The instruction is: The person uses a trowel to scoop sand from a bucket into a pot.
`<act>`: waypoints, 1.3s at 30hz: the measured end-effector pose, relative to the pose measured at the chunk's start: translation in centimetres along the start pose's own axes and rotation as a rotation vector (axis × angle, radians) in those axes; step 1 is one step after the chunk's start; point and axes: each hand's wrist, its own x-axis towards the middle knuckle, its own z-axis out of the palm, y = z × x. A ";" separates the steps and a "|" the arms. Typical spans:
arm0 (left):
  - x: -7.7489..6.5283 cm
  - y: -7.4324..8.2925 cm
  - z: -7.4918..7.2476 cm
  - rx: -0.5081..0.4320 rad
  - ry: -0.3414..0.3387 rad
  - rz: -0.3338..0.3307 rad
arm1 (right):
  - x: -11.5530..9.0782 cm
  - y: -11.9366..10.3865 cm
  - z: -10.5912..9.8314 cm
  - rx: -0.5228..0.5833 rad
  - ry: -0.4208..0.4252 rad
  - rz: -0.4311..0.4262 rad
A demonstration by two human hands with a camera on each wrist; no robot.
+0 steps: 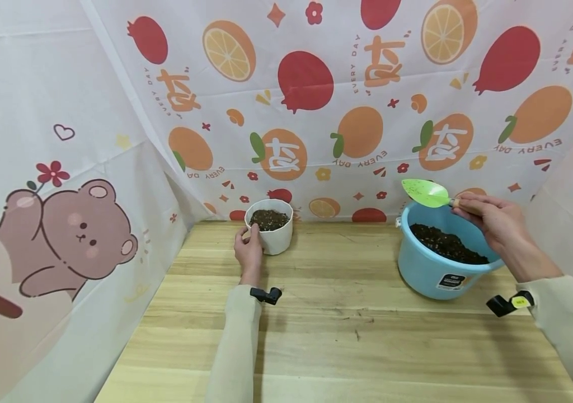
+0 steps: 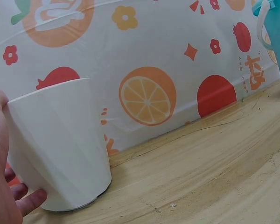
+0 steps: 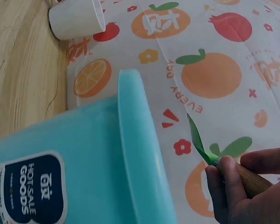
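At the left of the head view, a printed bear [image 1: 85, 240] spreads over the cloth wall. Just left of centre, my left hand [image 1: 248, 254] steadies a white plant pot [image 1: 277, 242], thumb at the rim and fingers curled against its side. The pot stands upright on the wooden tabletop [image 1: 316, 347], close to the fruit-print cloth [image 1: 387, 106], with dark, speckled potting soil [image 1: 268, 220] inside.

Right of centre is the light-blue bucket [image 1: 419, 268], its label facing me and more potting soil [image 1: 442, 244] lying in it. Over its far rim, at the right of the frame, my right hand [image 1: 505, 224] grips the wooden handle of a small green trowel [image 1: 424, 193], the blade pointing left. I see only specks on the blade, no heap.

I'd judge I'm between scoops in moving soil from bucket to pot. Another load would call for tipping the blade down into the bucket, then carrying it level leftward while my other hand keeps the pot from sliding.
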 end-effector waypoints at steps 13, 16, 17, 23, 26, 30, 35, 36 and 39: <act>0.1 0.5 -0.1 -0.017 -0.007 -0.003 | -0.4 -0.3 -2.2 0.011 -0.024 -0.011; 0.1 0.5 -0.2 -0.020 -0.010 -0.001 | -0.6 -0.4 -2.9 -0.003 -0.018 -0.004; 0.0 0.5 -0.2 -0.018 -0.009 -0.001 | -0.7 -0.5 -3.1 -0.006 -0.014 0.003; 0.0 0.3 -0.2 -0.006 -0.003 0.007 | -1.0 -0.5 -4.5 -0.006 0.009 0.024; 0.1 0.1 -0.2 -0.003 -0.001 0.010 | -1.2 -0.4 -5.0 -0.014 0.022 0.020; 0.1 -0.1 -0.2 0.003 0.008 0.008 | -1.3 -0.4 -5.4 -0.069 0.055 0.014; 0.1 -0.3 -0.2 0.000 0.001 0.010 | -1.4 -0.6 -5.6 -0.143 0.088 -0.010; 0.1 -0.2 -0.2 -0.002 -0.001 0.012 | -1.4 -0.7 -5.7 -0.154 0.089 -0.014; 0.1 -0.2 -0.1 -0.013 -0.005 0.015 | -1.4 -0.8 -5.8 -0.203 0.086 -0.010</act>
